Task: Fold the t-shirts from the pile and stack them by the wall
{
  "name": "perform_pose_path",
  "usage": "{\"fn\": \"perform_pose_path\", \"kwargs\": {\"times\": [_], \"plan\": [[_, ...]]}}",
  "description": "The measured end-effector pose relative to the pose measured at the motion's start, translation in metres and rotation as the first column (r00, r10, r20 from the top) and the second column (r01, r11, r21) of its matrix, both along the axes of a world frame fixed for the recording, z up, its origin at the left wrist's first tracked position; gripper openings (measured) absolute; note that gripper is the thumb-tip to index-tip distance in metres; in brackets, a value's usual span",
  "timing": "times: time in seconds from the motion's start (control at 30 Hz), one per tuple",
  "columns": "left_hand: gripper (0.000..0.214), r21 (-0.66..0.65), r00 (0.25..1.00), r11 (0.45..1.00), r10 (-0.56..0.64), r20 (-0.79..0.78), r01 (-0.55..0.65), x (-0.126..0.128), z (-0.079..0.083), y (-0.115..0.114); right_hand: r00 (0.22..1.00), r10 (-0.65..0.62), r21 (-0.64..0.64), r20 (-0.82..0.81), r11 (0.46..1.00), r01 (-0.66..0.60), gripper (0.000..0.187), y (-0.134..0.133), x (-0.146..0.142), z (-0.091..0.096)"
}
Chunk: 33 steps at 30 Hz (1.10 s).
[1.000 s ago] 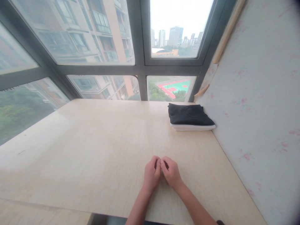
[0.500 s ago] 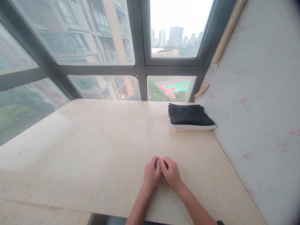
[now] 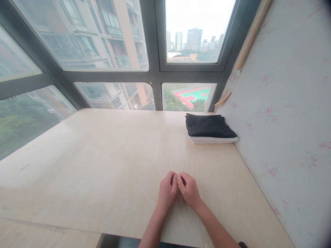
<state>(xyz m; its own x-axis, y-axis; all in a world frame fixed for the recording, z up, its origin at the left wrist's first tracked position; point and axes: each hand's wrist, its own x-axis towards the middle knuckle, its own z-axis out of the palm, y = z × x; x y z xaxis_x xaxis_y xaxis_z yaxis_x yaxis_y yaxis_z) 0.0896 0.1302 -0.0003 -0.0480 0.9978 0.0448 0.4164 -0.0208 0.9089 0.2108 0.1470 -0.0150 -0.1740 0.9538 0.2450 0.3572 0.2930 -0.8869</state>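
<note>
My left hand (image 3: 168, 189) and my right hand (image 3: 189, 189) rest together on the pale sill top (image 3: 111, 165), low in the head view. Both have curled fingers and are closed in loose fists, with their thumbs and knuckles touching at the middle. Nothing shows in either one. Beyond them, to the right, lies a folded black cloth (image 3: 209, 126) on top of folded white cloth (image 3: 213, 140). Neither hand touches this stack.
Grey-framed windows (image 3: 152, 76) border the sill's far and left sides. A wall (image 3: 279, 113) with a pink flower pattern runs along the right, close to the cloth stack. Its covering peels near the window corner. A dark gap shows below the sill's front edge.
</note>
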Motion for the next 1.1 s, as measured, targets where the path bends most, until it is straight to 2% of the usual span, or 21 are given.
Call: {"fn": "perform_pose_path", "kwargs": {"times": [1.1], "plan": [[0.028, -0.017, 1.000, 1.000, 0.005, -0.002, -0.005, -0.0001, 0.0025, -0.0010, 1.000, 0.006, -0.019, -0.001, 1.000, -0.006, 0.030, -0.0002, 0.0003, 0.0002]]}}
